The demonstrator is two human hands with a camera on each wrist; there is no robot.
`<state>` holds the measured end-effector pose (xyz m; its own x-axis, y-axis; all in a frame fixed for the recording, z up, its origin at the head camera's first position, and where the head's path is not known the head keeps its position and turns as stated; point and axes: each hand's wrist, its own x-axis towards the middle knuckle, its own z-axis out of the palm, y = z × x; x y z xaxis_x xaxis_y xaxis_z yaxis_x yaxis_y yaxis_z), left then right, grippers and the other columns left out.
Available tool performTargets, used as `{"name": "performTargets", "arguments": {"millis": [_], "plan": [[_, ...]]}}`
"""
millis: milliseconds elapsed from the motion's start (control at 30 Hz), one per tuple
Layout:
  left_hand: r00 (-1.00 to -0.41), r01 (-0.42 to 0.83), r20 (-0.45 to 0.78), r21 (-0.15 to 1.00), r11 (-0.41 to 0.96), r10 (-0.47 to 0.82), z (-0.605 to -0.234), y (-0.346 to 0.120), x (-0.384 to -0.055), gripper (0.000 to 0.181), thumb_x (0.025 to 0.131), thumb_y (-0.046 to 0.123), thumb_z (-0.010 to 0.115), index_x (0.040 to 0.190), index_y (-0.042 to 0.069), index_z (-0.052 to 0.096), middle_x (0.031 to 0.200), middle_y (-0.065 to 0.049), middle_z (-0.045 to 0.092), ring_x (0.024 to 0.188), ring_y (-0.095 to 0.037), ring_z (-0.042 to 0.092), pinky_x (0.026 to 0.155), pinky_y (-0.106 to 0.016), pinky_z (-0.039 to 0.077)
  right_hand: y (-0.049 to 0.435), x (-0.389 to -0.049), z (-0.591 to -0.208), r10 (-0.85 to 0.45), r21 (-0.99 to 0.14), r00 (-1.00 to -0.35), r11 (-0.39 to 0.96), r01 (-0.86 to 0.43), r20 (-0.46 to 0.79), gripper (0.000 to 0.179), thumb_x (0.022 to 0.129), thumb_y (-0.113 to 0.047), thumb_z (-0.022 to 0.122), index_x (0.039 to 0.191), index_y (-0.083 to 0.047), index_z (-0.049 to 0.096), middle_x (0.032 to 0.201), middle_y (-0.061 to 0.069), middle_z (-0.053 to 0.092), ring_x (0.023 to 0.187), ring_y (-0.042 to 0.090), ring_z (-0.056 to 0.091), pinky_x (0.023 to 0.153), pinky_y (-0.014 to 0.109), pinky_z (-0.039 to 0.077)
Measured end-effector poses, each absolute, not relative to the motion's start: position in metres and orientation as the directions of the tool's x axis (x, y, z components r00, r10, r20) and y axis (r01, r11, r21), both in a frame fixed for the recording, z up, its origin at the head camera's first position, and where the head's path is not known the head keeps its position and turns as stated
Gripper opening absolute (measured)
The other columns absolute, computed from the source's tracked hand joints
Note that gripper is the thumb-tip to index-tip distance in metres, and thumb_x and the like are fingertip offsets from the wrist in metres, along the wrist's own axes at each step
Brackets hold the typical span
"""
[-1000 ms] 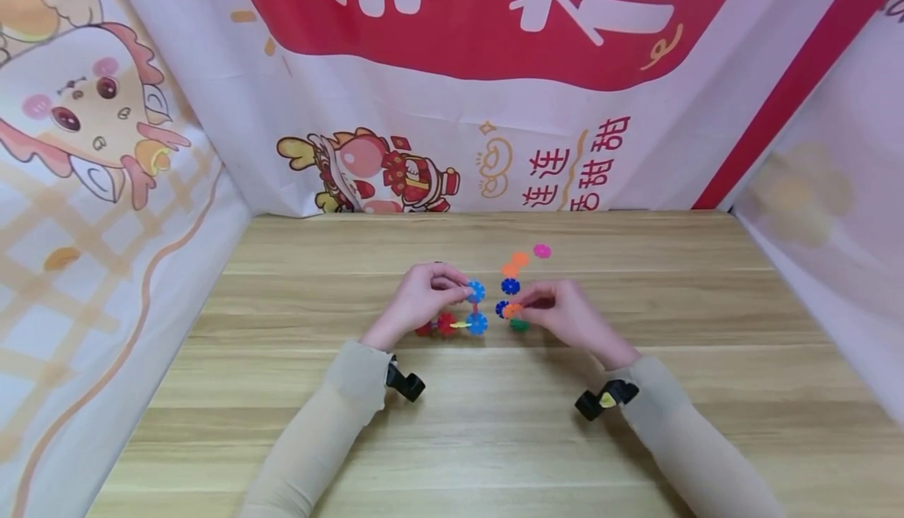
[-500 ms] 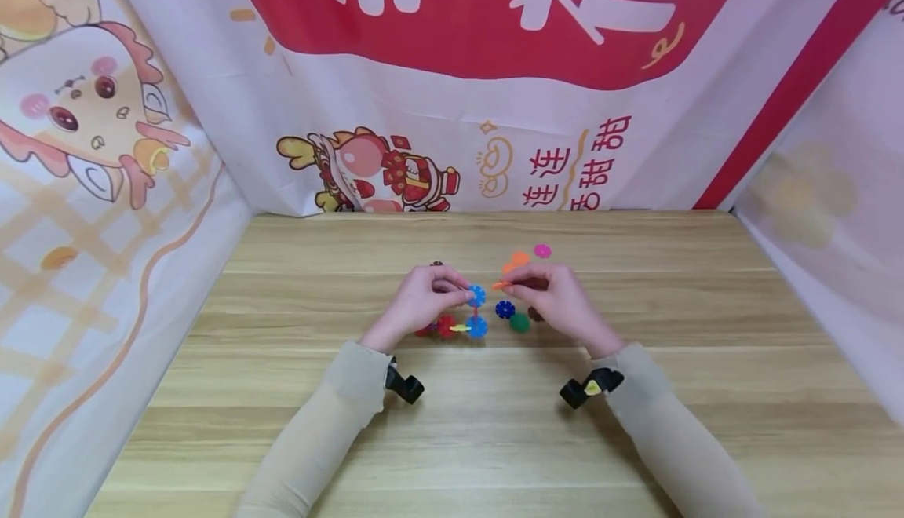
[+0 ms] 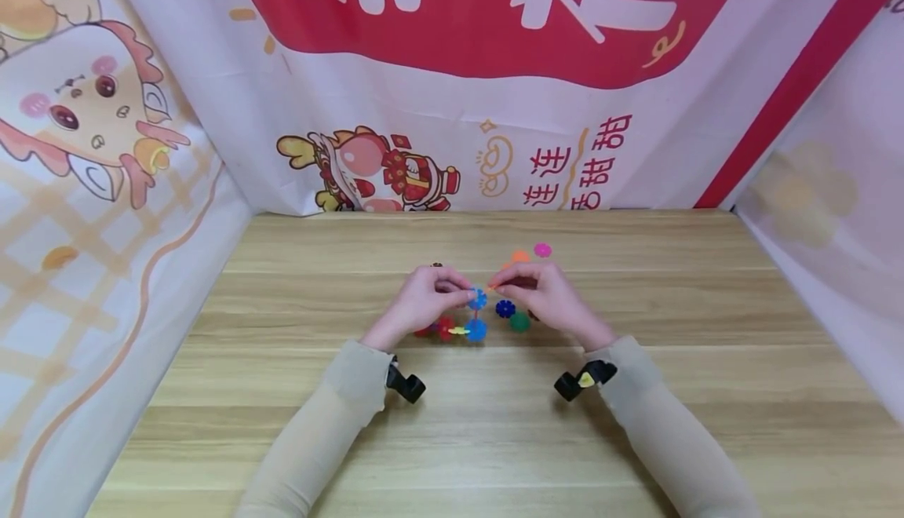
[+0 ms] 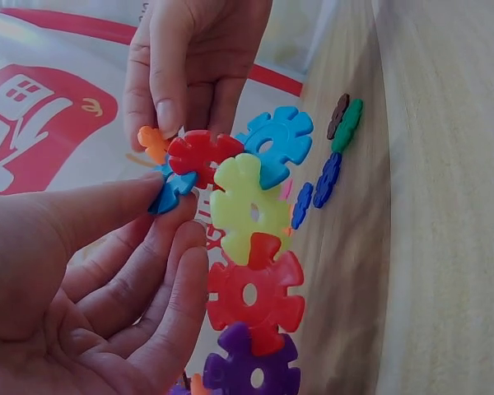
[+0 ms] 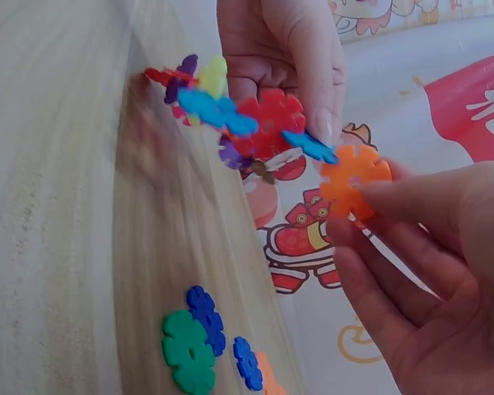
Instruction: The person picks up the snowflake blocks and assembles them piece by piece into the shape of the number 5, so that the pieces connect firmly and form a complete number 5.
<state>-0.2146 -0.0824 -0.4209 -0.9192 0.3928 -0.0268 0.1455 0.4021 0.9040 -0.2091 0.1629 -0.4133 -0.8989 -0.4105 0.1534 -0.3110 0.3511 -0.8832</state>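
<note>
My left hand [image 3: 422, 302] pinches a light blue snowflake disc [image 4: 174, 193] at one end of a chain of interlocking plastic discs. From it the chain runs through a red disc [image 5: 272, 115], another light blue disc [image 4: 290, 132], a yellow disc [image 4: 247, 206], a second red disc [image 4: 230, 300] and a purple disc [image 4: 255, 354]. Between thumb and fingers, my right hand [image 3: 547, 294] pinches an orange disc [image 5: 354, 181]. Its edge meets the rim of the light blue disc in the right wrist view; I cannot tell whether their slots interlock.
On the wooden table [image 3: 494, 424], a dark blue disc [image 3: 505, 308] and a green disc [image 3: 519, 321] lie below my right hand. Farther back are an orange disc [image 3: 520, 256] and a pink disc [image 3: 542, 250]. A printed cloth [image 3: 395, 94] hangs behind.
My right hand has carried the orange disc up and left, from over the dark blue disc to the light blue disc. My left hand has stayed nearly in place, the chain's end shifting slightly.
</note>
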Motion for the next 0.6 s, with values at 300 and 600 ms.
{"name": "performTargets", "arguments": {"millis": [300,600], "plan": [[-0.913,0.152,-0.024,0.907,0.393,0.407,-0.425,-0.082,-0.215,0.013,0.097,0.023,0.073,0.101,0.011,0.076,0.092,0.001,0.073,0.087,-0.018,0.068,0.079,-0.034,0.057,0.163,-0.220,-0.412,-0.523,-0.851,-0.829,0.327,-0.411,0.200,0.013,0.094,0.000,0.073,0.097,-0.009,0.081,0.096,0.000,0.075,0.086,0.019,0.071,0.077,0.034,0.060],[-0.924,0.131,-0.028,0.913,0.386,0.381,-0.430,-0.079,-0.213,0.011,0.096,0.020,0.075,0.100,0.010,0.075,0.091,0.000,0.073,0.086,-0.019,0.068,0.077,-0.033,0.056,0.164,-0.223,-0.414,-0.548,-0.849,-0.816,0.331,-0.412,0.182,0.012,0.095,-0.003,0.073,0.097,-0.010,0.082,0.093,0.000,0.076,0.074,0.027,0.065,0.067,0.029,0.056]]}}
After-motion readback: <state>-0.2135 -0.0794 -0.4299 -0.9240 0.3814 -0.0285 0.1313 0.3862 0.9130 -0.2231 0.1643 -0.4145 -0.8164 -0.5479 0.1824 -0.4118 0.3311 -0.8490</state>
